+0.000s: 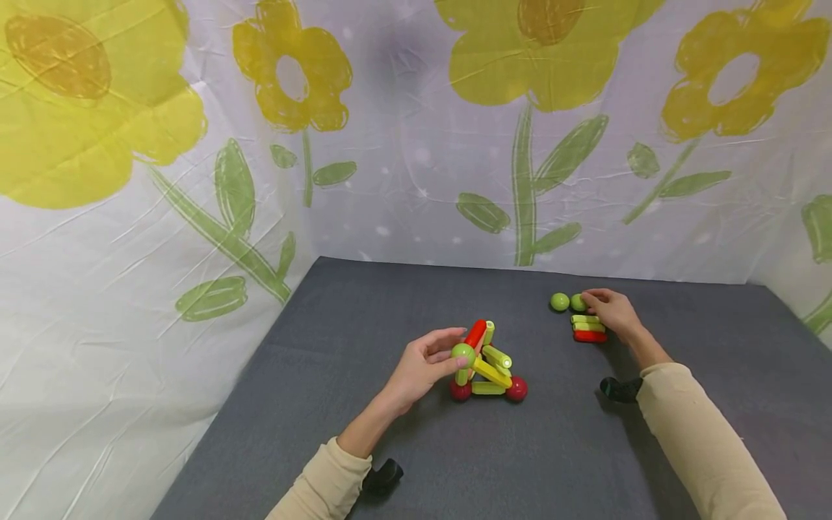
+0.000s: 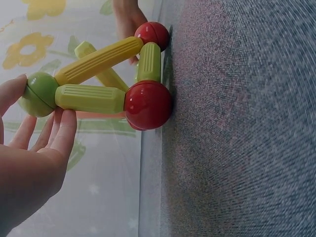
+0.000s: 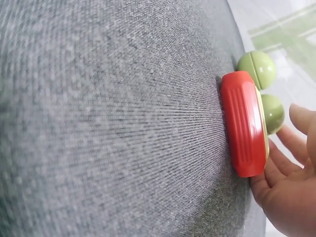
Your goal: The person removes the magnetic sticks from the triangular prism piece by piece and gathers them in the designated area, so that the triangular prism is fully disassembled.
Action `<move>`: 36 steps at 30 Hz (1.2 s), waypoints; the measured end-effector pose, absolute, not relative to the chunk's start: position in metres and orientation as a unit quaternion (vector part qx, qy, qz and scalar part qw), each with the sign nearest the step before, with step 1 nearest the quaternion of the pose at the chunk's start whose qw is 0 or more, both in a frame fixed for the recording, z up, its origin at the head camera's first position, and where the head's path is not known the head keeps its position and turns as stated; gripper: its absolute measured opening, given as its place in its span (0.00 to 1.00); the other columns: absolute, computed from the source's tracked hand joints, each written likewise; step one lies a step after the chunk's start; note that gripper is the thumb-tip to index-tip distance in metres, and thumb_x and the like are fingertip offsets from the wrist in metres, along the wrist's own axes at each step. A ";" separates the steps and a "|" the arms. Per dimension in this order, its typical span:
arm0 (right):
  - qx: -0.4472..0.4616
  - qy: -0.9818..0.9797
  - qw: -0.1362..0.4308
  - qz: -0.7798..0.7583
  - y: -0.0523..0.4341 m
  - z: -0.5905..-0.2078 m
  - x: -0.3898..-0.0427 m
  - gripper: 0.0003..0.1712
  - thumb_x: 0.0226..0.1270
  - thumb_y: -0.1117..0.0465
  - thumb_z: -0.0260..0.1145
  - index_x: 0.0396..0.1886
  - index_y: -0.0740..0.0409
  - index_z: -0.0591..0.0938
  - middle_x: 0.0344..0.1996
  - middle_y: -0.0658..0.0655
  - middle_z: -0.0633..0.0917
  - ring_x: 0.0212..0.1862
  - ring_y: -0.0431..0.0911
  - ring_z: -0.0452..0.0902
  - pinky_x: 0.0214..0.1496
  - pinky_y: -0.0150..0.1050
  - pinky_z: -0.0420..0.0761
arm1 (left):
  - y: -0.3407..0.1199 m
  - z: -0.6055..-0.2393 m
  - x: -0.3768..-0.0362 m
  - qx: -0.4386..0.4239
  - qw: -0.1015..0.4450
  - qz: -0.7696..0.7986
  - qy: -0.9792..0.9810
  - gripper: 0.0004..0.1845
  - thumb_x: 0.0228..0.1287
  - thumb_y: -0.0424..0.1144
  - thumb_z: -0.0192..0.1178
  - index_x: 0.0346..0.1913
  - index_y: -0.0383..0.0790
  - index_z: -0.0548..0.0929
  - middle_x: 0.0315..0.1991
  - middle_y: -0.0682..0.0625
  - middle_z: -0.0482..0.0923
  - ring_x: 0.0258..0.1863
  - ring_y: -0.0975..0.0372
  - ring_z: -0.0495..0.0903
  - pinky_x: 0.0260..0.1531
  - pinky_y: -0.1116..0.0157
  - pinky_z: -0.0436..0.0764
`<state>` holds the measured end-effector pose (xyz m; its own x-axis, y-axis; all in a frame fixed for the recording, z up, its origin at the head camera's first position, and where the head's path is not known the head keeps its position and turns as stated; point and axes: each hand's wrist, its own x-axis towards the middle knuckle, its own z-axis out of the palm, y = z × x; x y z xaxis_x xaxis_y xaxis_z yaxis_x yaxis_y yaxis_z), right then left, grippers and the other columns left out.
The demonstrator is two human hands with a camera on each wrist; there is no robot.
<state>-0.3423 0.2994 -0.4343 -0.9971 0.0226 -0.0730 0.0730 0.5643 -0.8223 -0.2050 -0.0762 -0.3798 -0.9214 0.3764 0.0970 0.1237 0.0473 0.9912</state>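
Observation:
A small frame of magnetic building rods and balls stands on the dark cloth. Its red balls (image 2: 149,105) rest at the bottom, joined by yellow-green rods (image 2: 91,98) and a yellow rod (image 1: 491,373). My left hand (image 1: 420,368) pinches the green ball (image 2: 38,94) at its upper corner, thumb on one side and fingertips on the other. A red rod (image 1: 476,333) slants up behind that ball. Over at the right, my right hand (image 1: 612,312) reaches to a loose green ball (image 3: 273,114), fingers beside it and thumb a little apart from it in the right wrist view.
A second loose green ball (image 1: 560,302) lies to the left of the one by my right hand. Just in front lie yellow-green rods (image 1: 588,319) and a red rod (image 3: 243,123), side by side. A flower-printed white curtain (image 1: 403,144) hangs behind the table (image 1: 312,339).

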 end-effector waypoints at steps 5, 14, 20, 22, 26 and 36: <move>0.024 0.882 0.026 -0.469 0.301 -0.436 -0.343 0.34 0.78 0.47 0.44 0.68 0.73 0.62 0.63 0.75 0.65 0.58 0.64 0.67 0.58 0.55 0.69 | -0.076 -0.380 -0.205 0.174 0.091 0.665 0.720 0.25 0.62 0.30 0.64 0.63 0.33 0.73 0.58 0.39 0.74 0.57 0.48 0.74 0.52 0.59 0.76; 0.030 0.885 0.027 -0.463 0.299 -0.434 -0.341 0.34 0.78 0.48 0.45 0.67 0.72 0.62 0.62 0.75 0.66 0.58 0.63 0.68 0.57 0.53 0.70 | -0.076 -0.379 -0.204 0.173 0.092 0.663 0.722 0.25 0.62 0.30 0.64 0.63 0.33 0.73 0.58 0.39 0.73 0.57 0.48 0.74 0.52 0.59 0.75; 0.032 0.887 0.027 -0.459 0.299 -0.434 -0.341 0.34 0.77 0.47 0.46 0.67 0.72 0.64 0.61 0.74 0.67 0.57 0.63 0.69 0.57 0.52 0.70 | -0.076 -0.378 -0.204 0.174 0.092 0.663 0.722 0.25 0.62 0.30 0.63 0.63 0.33 0.73 0.58 0.39 0.74 0.57 0.48 0.74 0.52 0.59 0.76; 0.031 0.887 0.028 -0.459 0.299 -0.434 -0.341 0.34 0.77 0.47 0.46 0.67 0.73 0.64 0.62 0.75 0.67 0.57 0.63 0.69 0.57 0.53 0.70 | -0.076 -0.378 -0.204 0.173 0.092 0.663 0.722 0.25 0.62 0.30 0.64 0.62 0.33 0.73 0.58 0.39 0.74 0.57 0.48 0.74 0.52 0.59 0.76; 0.036 0.889 0.033 -0.455 0.298 -0.433 -0.340 0.35 0.77 0.47 0.45 0.66 0.73 0.64 0.62 0.74 0.67 0.58 0.63 0.69 0.57 0.51 0.70 | -0.076 -0.378 -0.204 0.172 0.092 0.664 0.722 0.25 0.62 0.30 0.64 0.62 0.34 0.73 0.58 0.39 0.74 0.57 0.48 0.74 0.52 0.59 0.76; 0.026 0.890 0.030 -0.454 0.297 -0.432 -0.338 0.33 0.78 0.48 0.46 0.66 0.73 0.63 0.61 0.75 0.66 0.58 0.65 0.68 0.58 0.54 0.69 | -0.077 -0.376 -0.202 0.172 0.091 0.662 0.724 0.25 0.62 0.30 0.63 0.63 0.33 0.73 0.58 0.40 0.74 0.57 0.49 0.73 0.54 0.59 0.74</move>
<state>-0.3383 0.2975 -0.4325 -0.9968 0.0186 -0.0776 0.0737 0.5873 -0.8060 -0.2025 -0.0765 -0.3764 -0.9241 0.3700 0.0954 0.1281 0.0646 0.9897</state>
